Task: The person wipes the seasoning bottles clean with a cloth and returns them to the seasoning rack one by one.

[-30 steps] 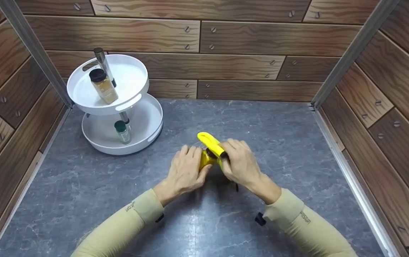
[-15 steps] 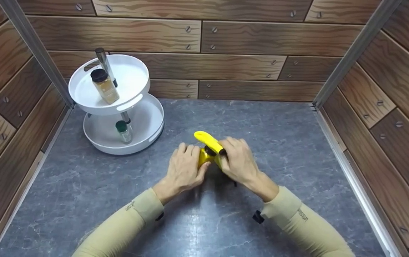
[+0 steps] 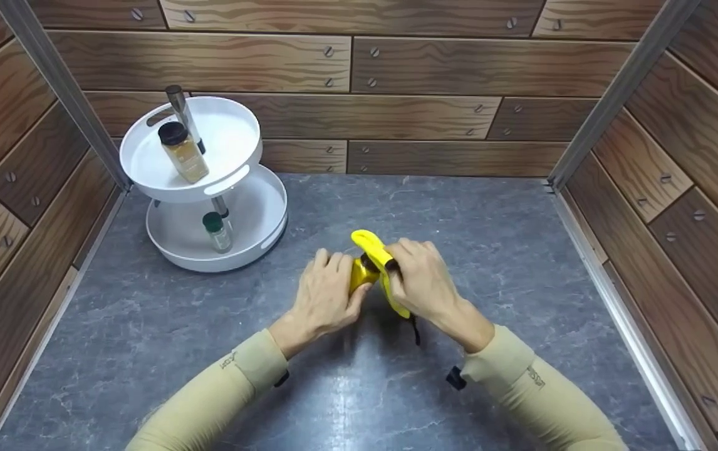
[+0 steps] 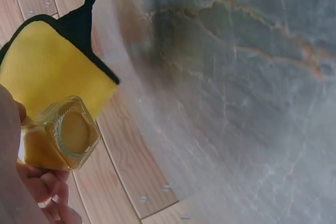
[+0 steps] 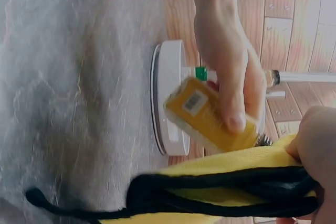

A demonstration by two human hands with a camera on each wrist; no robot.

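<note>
- Jar (image 3: 361, 277), squarish and yellow-filled, is held tilted by the left hand (image 3: 323, 291), off the table (image 3: 334, 407) and in front of the person.
- It is clasped between the left thumb and curled fingers, and its base is turned toward the left wrist camera.
- A yellow cloth (image 3: 368, 244) with black edging is gripped by the right hand (image 3: 421, 279), whose fingers are bent around it, and is held at the jar's dark top end.
- Whether that end is a lid or a bare neck cannot be told for sure, since it is partly covered.
- A black loop (image 3: 416, 332) is attached to the cloth's lower end.
- Farther back on the left, a white two-tier stand (image 3: 262, 203) is placed; a black-lidded second jar (image 3: 188, 161) is set on its upper level, a small green-lidded bottle (image 3: 218, 235) on its lower one.
</note>
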